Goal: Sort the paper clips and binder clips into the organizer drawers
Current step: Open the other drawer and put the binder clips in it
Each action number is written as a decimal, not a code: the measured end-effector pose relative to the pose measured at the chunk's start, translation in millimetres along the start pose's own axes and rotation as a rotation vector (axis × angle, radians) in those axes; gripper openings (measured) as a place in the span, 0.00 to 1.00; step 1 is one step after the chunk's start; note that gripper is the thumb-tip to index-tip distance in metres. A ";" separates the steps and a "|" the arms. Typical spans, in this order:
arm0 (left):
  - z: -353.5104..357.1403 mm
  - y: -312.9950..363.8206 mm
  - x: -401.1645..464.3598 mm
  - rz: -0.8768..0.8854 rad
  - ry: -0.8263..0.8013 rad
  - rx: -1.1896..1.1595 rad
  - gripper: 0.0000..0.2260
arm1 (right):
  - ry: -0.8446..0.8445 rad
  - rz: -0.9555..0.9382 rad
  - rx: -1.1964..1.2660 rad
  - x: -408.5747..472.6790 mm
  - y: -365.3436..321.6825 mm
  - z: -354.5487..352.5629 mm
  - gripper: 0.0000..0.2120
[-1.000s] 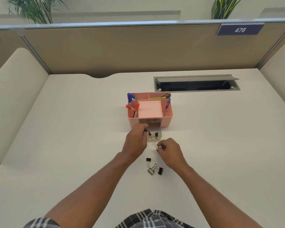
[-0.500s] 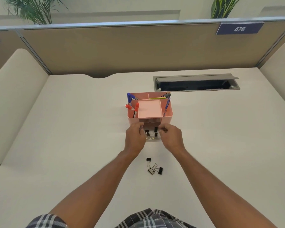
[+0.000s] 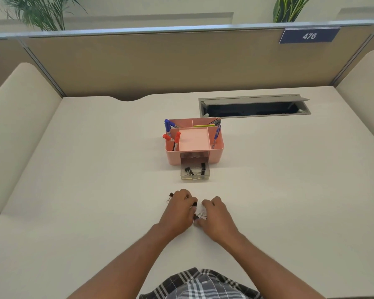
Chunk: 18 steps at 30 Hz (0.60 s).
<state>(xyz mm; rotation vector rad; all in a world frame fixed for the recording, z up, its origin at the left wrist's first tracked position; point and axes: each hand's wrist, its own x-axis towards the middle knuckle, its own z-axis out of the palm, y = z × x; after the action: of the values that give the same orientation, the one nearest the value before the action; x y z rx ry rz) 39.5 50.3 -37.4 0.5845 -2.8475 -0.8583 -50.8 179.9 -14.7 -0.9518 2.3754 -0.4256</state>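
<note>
— What are your hands doing?
— Your left hand (image 3: pixel 178 209) is curling over a black binder clip (image 3: pixel 194 204), and your right hand (image 3: pixel 214 214) is pinching another clip (image 3: pixel 196 217) beside it on the desk (image 3: pixel 95 190).
— And the organizer (image 3: pixel 193 141)?
— Its clear drawer (image 3: pixel 195 174) is sitting pulled out, holding several binder clips (image 3: pixel 188 170). One more clip (image 3: pixel 171 194) is lying just left of your left hand.
</note>
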 end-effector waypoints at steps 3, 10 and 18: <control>-2.4 2.1 2.5 -0.021 0.027 0.035 0.07 | 0.110 -0.079 -0.004 7.7 -0.8 4.5 0.08; -3.7 0.8 3.2 -0.095 0.060 0.062 0.14 | 0.129 -0.086 0.064 26.4 7.7 -6.5 0.14; -4.2 3.6 -1.8 -0.129 0.114 0.102 0.12 | 0.151 -0.069 0.137 31.2 12.1 -15.0 0.13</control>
<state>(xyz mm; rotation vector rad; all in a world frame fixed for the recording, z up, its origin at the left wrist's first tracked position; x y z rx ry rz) 40.8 51.6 -32.0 0.8100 -2.7877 -0.6762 -84.9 167.6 -19.7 -0.9709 2.4151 -0.7004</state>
